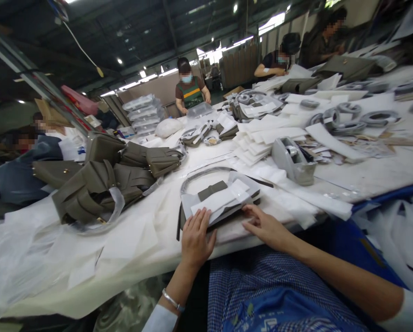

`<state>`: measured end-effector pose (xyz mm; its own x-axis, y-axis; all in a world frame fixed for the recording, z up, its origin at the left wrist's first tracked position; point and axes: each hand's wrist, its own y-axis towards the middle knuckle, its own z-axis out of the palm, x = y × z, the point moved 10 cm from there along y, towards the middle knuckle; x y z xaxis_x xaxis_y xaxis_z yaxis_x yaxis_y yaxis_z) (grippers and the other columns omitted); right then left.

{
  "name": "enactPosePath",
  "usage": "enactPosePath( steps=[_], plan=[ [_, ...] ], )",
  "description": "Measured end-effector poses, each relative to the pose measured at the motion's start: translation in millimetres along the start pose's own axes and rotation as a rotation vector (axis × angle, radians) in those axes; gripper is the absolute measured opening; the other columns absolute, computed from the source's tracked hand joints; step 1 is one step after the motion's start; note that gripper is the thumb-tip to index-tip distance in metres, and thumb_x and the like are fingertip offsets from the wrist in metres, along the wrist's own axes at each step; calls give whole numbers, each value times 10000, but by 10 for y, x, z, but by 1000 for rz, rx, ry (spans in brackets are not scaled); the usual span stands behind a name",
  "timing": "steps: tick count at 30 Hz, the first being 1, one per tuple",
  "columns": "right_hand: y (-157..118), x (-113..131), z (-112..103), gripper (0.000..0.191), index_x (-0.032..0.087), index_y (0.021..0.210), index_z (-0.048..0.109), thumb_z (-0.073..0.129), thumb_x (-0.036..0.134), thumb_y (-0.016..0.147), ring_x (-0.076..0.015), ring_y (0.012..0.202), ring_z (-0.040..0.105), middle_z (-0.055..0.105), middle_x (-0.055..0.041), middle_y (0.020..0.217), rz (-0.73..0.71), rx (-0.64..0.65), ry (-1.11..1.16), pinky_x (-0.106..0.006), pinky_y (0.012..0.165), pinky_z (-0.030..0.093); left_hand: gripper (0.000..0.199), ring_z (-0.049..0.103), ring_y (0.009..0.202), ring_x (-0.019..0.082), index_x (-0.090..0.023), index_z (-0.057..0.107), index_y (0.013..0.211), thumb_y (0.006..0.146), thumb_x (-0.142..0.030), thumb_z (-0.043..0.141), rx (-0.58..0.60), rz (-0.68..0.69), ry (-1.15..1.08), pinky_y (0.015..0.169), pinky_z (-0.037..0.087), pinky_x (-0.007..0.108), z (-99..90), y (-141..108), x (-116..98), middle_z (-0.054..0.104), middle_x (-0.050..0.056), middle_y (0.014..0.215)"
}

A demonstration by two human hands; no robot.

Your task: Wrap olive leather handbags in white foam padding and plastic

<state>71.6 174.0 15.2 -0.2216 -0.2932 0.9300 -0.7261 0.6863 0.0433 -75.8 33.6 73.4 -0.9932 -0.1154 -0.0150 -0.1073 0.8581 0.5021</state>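
A flat dark bag (254,201) lies near the table's front edge, covered by white and grey sheets, with its wrapped handle (206,174) arching away from me. On top are a white paper sheet (215,199) and a small olive piece (212,190). My left hand (196,235) lies open over the near left side of the sheets, fingers stretched. My right hand (263,226) is beside the bag's near right edge, its fingers apart and slightly bent, with nothing visible in them.
Olive bags (88,189) are heaped at the left. A grey tape dispenser (291,159) stands to the right, near stacked white sheets (253,143) and wrapped rolls (379,118). People work across the table (144,251); a blue-lined bin (362,249) is at the right.
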Motion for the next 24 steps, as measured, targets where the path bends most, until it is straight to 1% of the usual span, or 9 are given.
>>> enactPosePath(
  steps=[3,5,7,9,11,14,18,21,24],
  plan=[
    [26,94,70,361,235,1116,521,660,381,817,-209,949,705,645,-94,1218,16,-74,286,-347,790,582,616,487,1351,288,-200,419,1476,916,-373,610,-54,-6,25,1104,389,434,3,-24,48,522,112,1470],
    [18,260,79,323,231,1103,522,643,363,834,-206,963,699,664,-82,1143,-40,-133,323,-338,785,582,653,521,1312,297,-201,395,1492,905,-357,635,-110,-36,51,1072,417,426,-8,-56,130,544,121,1446],
    [24,478,95,325,230,1164,530,617,328,866,-199,946,700,689,-71,1077,-140,-117,277,-328,770,585,696,550,1274,303,-197,351,1517,897,-305,648,-165,-88,75,1043,439,420,-28,-97,243,561,129,1424],
    [62,678,61,347,233,1222,560,611,301,885,-196,954,699,698,-75,1113,-276,-58,147,-326,778,589,728,567,1252,304,-198,311,1536,893,-256,648,-208,-134,81,1027,452,413,-48,-133,345,573,131,1408],
    [133,761,-107,307,239,1214,616,592,290,912,-207,1019,687,697,-76,1181,-416,-51,-80,-360,866,578,739,574,1250,294,-207,282,1548,899,-218,634,-233,-139,63,1024,459,398,-56,-148,388,581,122,1400],
    [302,588,-564,263,221,1169,682,535,254,953,-253,1166,628,693,-93,1230,-517,-170,-538,-451,1042,483,736,575,1261,274,-239,264,1555,908,-161,606,-240,-116,35,1033,458,381,-41,-137,376,586,94,1405],
    [573,47,-1034,375,156,1258,654,606,201,889,-371,1352,462,588,-150,1392,-400,-197,-1017,-564,1073,405,747,565,1279,265,-267,274,1551,898,-118,605,-229,-133,16,1050,451,383,-11,-115,365,570,78,1428],
    [682,-174,-1129,277,202,1163,706,557,229,930,-338,1316,508,670,-97,1294,-373,-143,-1093,-559,1066,386,748,565,1280,272,-274,284,1546,892,-124,616,-247,-159,7,1046,461,399,-28,-112,373,570,77,1427],
    [760,-150,-1132,249,242,1005,756,511,234,960,-276,1227,593,742,-44,1153,-405,-122,-1065,-510,1073,377,747,564,1282,277,-277,285,1545,890,-128,613,-242,-171,-3,1039,475,413,-34,-105,372,570,78,1428]
  ],
)
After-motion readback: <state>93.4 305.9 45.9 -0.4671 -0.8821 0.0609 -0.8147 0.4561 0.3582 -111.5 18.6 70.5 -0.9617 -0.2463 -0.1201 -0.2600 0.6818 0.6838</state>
